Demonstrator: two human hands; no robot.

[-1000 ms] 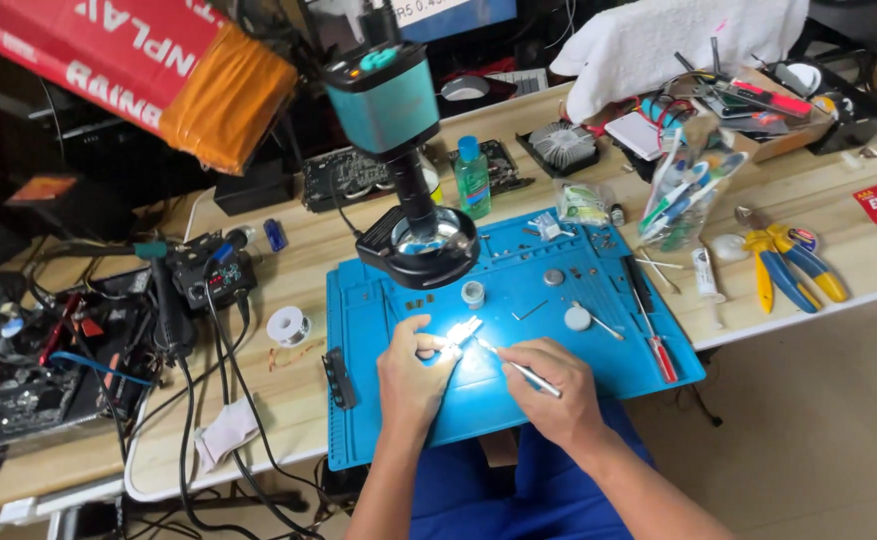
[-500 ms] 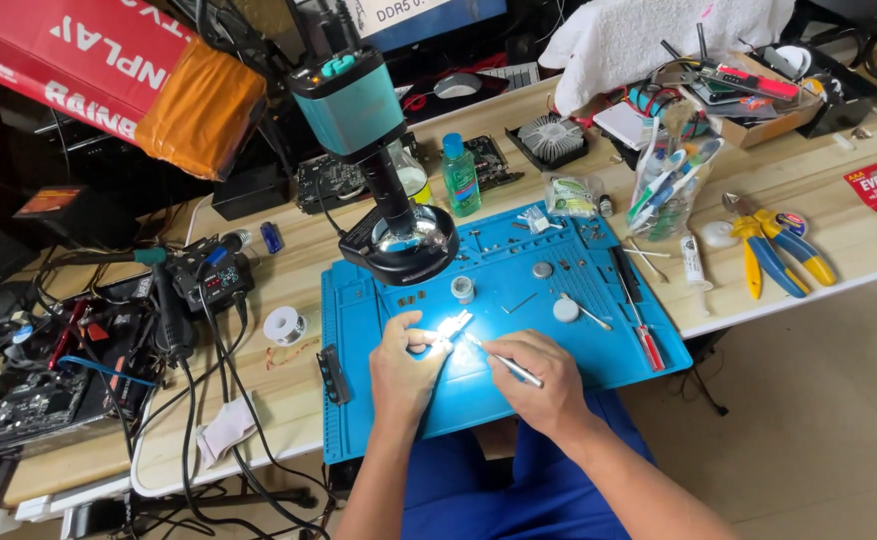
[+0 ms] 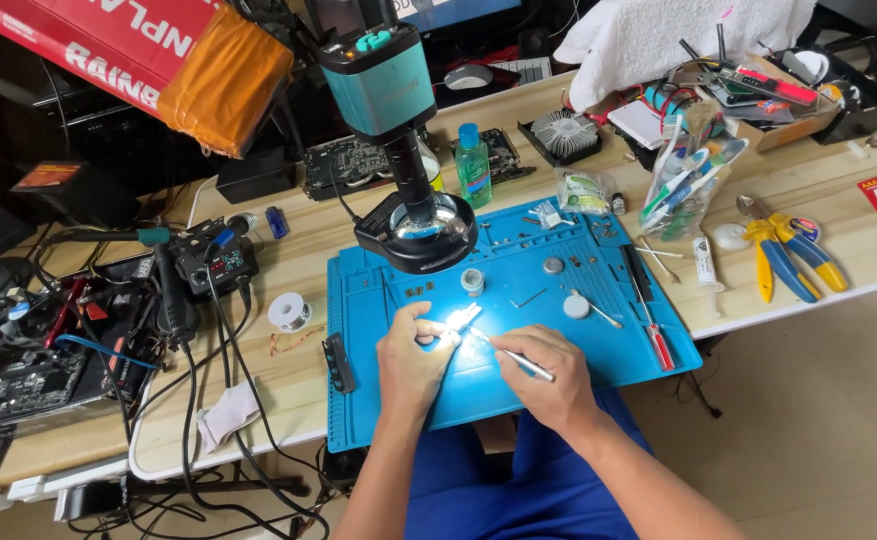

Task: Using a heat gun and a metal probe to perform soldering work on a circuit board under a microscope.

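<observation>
Blue silicone covers the middle of the wooden tabletop (image 3: 809, 190): a work mat (image 3: 379, 400) lies there, brightly lit at its centre. In the head view, our left hand (image 3: 411, 362) rests on the mat with its fingers (image 3: 427, 322) pinched together on a small pale part (image 3: 462, 320), which lies in the lit patch just beyond the knuckles. Our right hand (image 3: 549, 375) sits just to the right of it, fingers closed around a slim metal tool (image 3: 519, 360) whose tip reaches left to the part; whether it is tweezers or a probe we cannot tell.

Farther off, a teal microscope (image 3: 389, 90) stands on the far left part of the mat, its ring light (image 3: 419, 235) hanging above the mat beyond our hands. A red-handled screwdriver (image 3: 651, 315) lies along the right edge of the mat. On the bare tabletop to the right lie pliers with yellow and blue handles (image 3: 784, 255), well apart from our hands. A small green bottle (image 3: 473, 165) stands beyond the mat, and a spool of solder (image 3: 289, 312) sits left of the mat, near a tangle of black cables (image 3: 199, 400).
</observation>
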